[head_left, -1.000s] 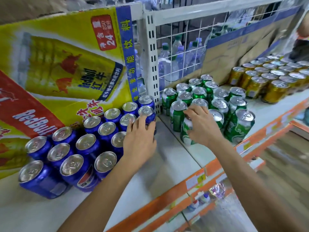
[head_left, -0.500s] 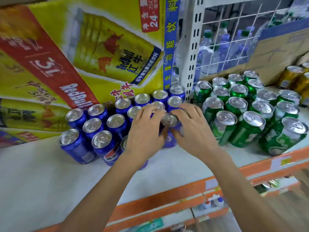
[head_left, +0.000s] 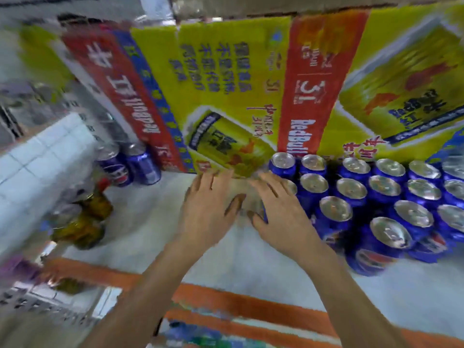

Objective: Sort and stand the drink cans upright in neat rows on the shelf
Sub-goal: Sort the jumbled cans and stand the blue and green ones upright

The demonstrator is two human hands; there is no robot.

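Left hand: your left hand [head_left: 208, 212] is over the white shelf [head_left: 140, 234], with the fingers spread and nearly straight and the thumb pointing to the right. I see nothing held in it.
Right hand: your right hand [head_left: 283, 217] is just beside the left one, and its fingers reach forward over the left edge of the blue cans [head_left: 384, 189].
Right hand grip: a strip of blue can side [head_left: 264, 212] shows just beside the thumb. The picture is blurred here, so I cannot tell if the hand grips a can or only lies on it.
Between the hands: there is a grey blurred patch, and I cannot say what it is.
Blue cans: they stand close together in several rows on the right part of the shelf, with the silver tops up. The back row is against the carton [head_left: 226, 79].
Two more cans: a pair of blue cans [head_left: 140, 164] stands well apart from the group, at the back left beside the corner of the carton.
Carton: it is a big yellow and red printed carton at the back of the shelf, and its print is upside down.
Shelf edge: an orange strip [head_left: 251, 301] runs along the front.
Left side: some brown bottles [head_left: 82, 227] stand near the left end of the shelf, too blurred to describe further.
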